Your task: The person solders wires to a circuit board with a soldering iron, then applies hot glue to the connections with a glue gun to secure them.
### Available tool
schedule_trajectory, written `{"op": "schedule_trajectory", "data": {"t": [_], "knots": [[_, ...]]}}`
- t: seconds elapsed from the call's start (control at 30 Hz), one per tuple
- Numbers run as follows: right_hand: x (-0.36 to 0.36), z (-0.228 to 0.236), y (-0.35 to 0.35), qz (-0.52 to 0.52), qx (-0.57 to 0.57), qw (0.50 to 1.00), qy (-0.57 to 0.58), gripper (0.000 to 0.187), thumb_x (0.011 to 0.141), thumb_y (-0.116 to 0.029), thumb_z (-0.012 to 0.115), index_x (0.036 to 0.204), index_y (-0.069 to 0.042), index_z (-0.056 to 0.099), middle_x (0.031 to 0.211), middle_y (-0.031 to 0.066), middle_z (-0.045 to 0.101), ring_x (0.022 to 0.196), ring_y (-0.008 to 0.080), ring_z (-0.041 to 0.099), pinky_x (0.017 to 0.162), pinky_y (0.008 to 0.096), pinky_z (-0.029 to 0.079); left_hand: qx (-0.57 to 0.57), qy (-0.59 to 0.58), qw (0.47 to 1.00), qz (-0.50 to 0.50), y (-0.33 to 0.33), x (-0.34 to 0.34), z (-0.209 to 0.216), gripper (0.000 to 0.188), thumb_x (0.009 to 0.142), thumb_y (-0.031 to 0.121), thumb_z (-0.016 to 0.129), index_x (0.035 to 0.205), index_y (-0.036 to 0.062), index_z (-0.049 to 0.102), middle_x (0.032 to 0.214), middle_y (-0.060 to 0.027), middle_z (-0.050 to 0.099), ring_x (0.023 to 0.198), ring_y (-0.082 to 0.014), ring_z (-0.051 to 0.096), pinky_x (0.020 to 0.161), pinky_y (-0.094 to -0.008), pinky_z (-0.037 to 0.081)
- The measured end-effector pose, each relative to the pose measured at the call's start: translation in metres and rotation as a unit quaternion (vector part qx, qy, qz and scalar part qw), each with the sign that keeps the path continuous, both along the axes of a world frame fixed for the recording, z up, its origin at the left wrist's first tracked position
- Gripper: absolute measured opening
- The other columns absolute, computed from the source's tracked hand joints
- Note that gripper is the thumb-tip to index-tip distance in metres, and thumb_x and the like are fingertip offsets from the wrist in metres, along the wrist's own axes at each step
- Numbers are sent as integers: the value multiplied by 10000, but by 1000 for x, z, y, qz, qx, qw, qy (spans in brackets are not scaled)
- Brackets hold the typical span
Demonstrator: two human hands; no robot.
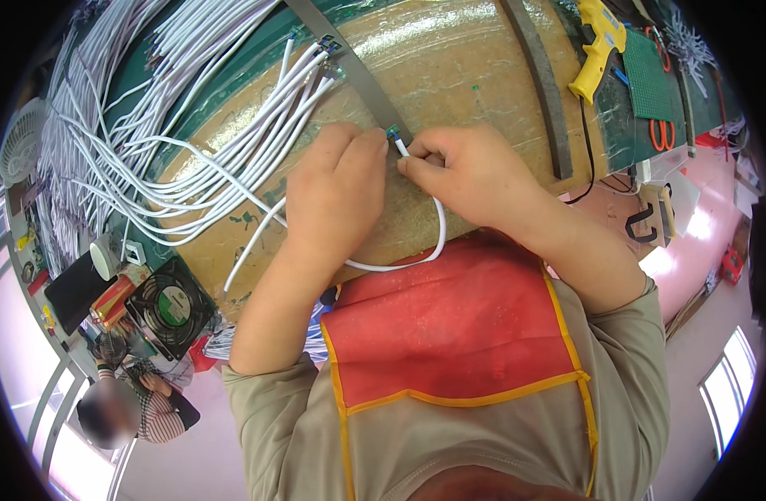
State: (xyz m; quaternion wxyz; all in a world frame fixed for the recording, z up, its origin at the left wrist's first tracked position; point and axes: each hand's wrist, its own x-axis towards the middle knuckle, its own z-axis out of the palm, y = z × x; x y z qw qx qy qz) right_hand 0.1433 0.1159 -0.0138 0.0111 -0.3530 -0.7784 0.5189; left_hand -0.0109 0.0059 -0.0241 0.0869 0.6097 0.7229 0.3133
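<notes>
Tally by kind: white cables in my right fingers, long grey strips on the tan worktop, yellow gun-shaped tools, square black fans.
White round cable: 1
Long grey strips: 2
Yellow gun-shaped tool: 1
Square black fan: 1
Total: 5

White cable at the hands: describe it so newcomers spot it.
Beyond the red apron, find the left hand and right hand over the tan board. The white cable ends in a small green piece between them. Unlike the white cables massed at left, it alone loops below the right hand.
</notes>
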Motion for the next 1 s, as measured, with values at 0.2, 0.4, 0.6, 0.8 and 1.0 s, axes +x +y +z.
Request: {"op": "schedule_trajectory", "data": {"t": [0.2, 0.4, 0.6, 0.8, 1.0], "knots": [[11, 12, 5, 3, 26, 1000, -13, 236, 898, -251, 724, 931, -18, 710, 749, 112, 678, 625, 186, 620, 592, 331, 485, -4, 48, 999, -21, 8, 1, 6, 122, 800, 92, 635, 913, 66, 671, 871, -105, 604, 752, -332, 630, 641, -433, 520], [72, 19, 67, -295, 143, 945, 19, 429, 891, -448, 718, 1045, -48, 731, 806, 85, 703, 706, 178, 650, 682, 315, 520, -29, 48, 998, -18, 5, 0, 14, 59, 830, 83, 657, 885, 63, 664, 863, -122, 605, 740, -349, 630, 638, -445, 516], [116, 3, 130, -381, 198, 896, -116, 696, 821, -556, 747, 1153, 50, 665, 809, 88, 708, 688, 161, 670, 659, 293, 525, -21, 19, 1000, -12, 10, -1, 16, 48, 843, 83, 690, 879, 52, 682, 869, -124, 620, 739, -348, 642, 650, -434, 527], [102, 4, 143, -371, 153, 900, -170, 752, 773, -534, 815, 1168, 82, 641, 815, 50, 659, 598, 89, 592, 531, 229, 463, -59, -19, 998, 11, 15, 1, 22, 60, 847, 103, 688, 855, 43, 689, 870, -118, 625, 754, -343, 644, 667, -437, 524], [131, -25, 139, -428, 159, 889, 14, 731, 786, -464, 806, 1215, 93, 602, 973, 138, 699, 804, 149, 673, 704, 257, 522, -112, -64, 991, 47, 17, 5, 26, 105, 861, 108, 693, 875, 4, 692, 866, -137, 642, 793, -305, 655, 716, -378, 523]]}}
